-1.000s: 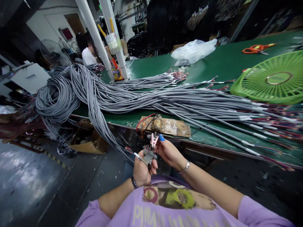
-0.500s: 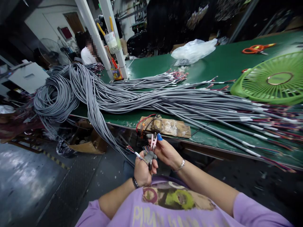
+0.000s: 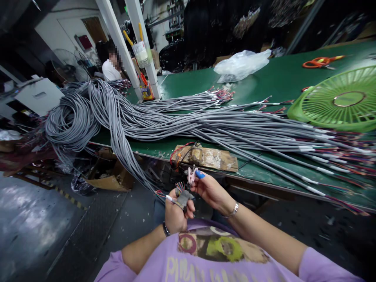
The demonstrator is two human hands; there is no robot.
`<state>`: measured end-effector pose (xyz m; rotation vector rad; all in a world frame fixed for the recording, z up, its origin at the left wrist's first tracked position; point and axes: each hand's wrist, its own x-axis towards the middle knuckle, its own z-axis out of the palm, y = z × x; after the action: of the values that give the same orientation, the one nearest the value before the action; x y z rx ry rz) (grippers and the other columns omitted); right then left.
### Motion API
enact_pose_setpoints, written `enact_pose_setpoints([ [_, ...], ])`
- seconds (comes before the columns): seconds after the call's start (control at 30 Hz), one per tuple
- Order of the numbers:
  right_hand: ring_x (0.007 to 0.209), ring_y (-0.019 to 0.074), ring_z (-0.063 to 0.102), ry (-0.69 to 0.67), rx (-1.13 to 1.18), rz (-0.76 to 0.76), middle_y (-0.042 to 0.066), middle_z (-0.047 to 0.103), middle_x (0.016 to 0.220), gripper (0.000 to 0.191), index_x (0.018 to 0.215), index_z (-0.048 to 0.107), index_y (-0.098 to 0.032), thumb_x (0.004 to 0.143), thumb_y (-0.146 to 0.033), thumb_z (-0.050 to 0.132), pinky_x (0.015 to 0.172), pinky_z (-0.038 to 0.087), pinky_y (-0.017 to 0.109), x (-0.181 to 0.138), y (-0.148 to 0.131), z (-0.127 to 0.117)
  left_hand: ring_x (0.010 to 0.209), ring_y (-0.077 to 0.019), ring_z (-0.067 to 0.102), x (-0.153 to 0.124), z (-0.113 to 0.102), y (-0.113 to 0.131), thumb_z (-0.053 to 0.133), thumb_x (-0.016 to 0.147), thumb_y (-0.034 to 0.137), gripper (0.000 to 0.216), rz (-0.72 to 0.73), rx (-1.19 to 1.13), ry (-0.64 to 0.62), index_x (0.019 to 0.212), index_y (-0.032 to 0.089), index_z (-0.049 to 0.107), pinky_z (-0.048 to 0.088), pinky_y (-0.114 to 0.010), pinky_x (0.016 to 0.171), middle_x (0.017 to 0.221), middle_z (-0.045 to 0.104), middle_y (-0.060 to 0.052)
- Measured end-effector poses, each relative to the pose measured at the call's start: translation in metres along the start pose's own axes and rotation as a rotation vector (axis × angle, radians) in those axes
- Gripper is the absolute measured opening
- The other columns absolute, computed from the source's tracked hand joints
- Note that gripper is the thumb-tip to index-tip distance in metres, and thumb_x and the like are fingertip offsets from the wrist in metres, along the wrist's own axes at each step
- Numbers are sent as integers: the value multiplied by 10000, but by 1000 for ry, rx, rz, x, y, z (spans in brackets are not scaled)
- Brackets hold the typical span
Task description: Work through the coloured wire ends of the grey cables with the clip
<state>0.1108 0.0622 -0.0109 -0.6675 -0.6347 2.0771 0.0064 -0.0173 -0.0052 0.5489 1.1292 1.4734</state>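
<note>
My left hand (image 3: 174,216) is closed around a small grey piece (image 3: 183,198), which might be tape or a glove finger; I cannot tell. Thin coloured wires (image 3: 180,186) fan upward from it. A grey cable's white-banded end (image 3: 169,198), with red and blue wire tips, also lies in that hand. Just to the right and higher, my right hand (image 3: 214,192) pinches a pale pink clip (image 3: 191,176) between thumb and fingers. A blue cover (image 3: 200,174) sits on one of its fingertips. The clip is apart from the fanned wires.
Bundled grey cables (image 3: 164,125) run along the green table (image 3: 202,84). At its front edge lies a worn wooden block (image 3: 216,158) with wires. A green fan grille (image 3: 323,105), orange scissors (image 3: 321,62) and a plastic bag (image 3: 242,66) lie farther back. A person (image 3: 111,68) sits beyond the posts.
My right hand and the pink clip have shifted slightly right, away from my left hand, and the clip has tilted. The grey piece has turned a little, showing more of its flat side.
</note>
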Motion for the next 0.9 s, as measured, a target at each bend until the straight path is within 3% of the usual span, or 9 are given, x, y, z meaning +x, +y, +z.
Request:
enact_pose_setpoints([
  [0.37, 618, 103, 592, 17, 143, 126, 12, 692, 770, 253, 829, 672, -189, 694, -388, 750, 582, 507, 217, 10, 2, -1, 257, -48, 394, 5, 7, 1, 672, 687, 501, 371, -25, -3, 20, 677, 162, 521, 229, -139, 273, 426, 573, 22],
  [0.53, 625, 112, 608, 66, 173, 79, 4, 703, 741, 220, 768, 667, -196, 673, -365, 771, 595, 516, 223, 13, 6, 0, 252, -48, 393, 5, 7, -1, 686, 665, 505, 383, -44, 6, 17, 673, 160, 520, 234, -139, 269, 419, 570, 23],
  [0.9, 669, 118, 594, -3, 208, 123, 16, 676, 831, 308, 841, 642, -206, 750, -500, 657, 621, 481, 235, 7, 8, -1, 249, -51, 394, 2, -1, -3, 670, 675, 523, 390, -48, 26, 33, 695, 164, 518, 232, -140, 270, 417, 566, 29],
])
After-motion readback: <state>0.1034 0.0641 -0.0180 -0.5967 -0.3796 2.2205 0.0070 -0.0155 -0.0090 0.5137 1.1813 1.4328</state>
